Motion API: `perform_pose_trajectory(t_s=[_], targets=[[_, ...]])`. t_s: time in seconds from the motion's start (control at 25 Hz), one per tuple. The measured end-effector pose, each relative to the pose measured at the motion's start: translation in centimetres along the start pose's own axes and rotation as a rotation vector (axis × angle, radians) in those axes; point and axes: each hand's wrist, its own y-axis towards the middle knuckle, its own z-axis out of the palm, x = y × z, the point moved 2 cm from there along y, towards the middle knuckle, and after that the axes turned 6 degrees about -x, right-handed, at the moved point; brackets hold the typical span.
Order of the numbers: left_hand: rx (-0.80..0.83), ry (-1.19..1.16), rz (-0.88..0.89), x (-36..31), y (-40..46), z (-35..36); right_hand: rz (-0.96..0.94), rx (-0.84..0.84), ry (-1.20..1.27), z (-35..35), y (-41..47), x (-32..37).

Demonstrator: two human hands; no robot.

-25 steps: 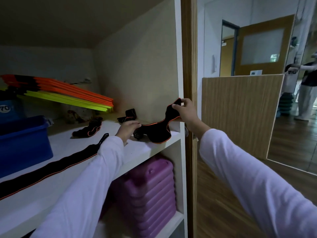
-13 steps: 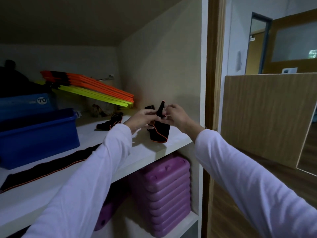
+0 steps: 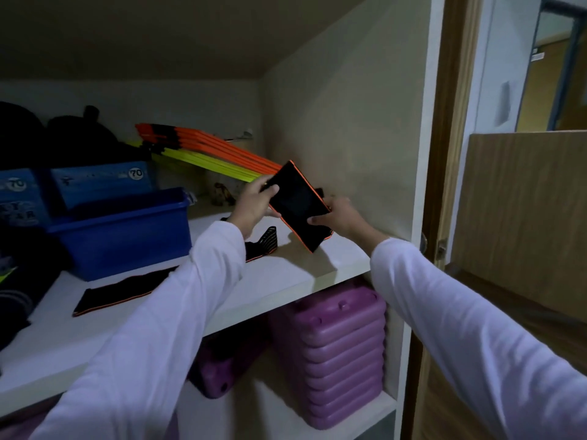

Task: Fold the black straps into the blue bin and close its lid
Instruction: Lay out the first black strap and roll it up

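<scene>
From my remote seat, the blue bin (image 3: 120,230) sat open on the shelf (image 3: 286,274), well left of the folded strap (image 3: 297,201) held up in the air, with a long strap (image 3: 124,292) lying flat before the bin. The strap looked light, soft and floppy, best held at its edges. My left hand (image 3: 254,204) gripped its upper end and my right hand (image 3: 338,214) pinched the lower edge, fingers curled round it.

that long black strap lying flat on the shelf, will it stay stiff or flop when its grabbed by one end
The long black strap probably flops: it lies thin and flat against the shelf. The folded strap, held by the left hand and right hand, looks like the same fabric and has doubled over, so it likely bends easily. It also looks light.
</scene>
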Motion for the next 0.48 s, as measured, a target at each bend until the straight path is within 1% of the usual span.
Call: perform_pose_trajectory(t_s=[0.08, 0.16, 0.24, 0.32, 0.4, 0.48], targets=[[-0.099, -0.085, 0.013, -0.4, 0.0, -2.1, 0.05, 0.044, 0.11, 0.7, -0.2, -0.2], [-0.185, -0.149, 0.013, -0.8, -0.3, -4.5, 0.048, 0.063, 0.127, 1.4, -0.2, -0.4], [-0.29, -0.268, 0.011, -1.2, -0.8, -7.1, 0.051, 0.08, 0.142, 2.0, -0.1, -0.5], [-0.432, -0.394, -0.006, -1.4, -1.5, -10.2, 0.076, 0.078, 0.194, 2.7, 0.1, -0.3], [-0.558, -0.448, -0.036, -1.1, -2.7, -13.4, 0.099, 0.074, 0.221, 3.5, 0.3, 0.1], [-0.642, -0.394, -0.094, -0.2, -4.0, -16.3, 0.146, 0.098, 0.268, 4.2, 0.5, 0.9]])
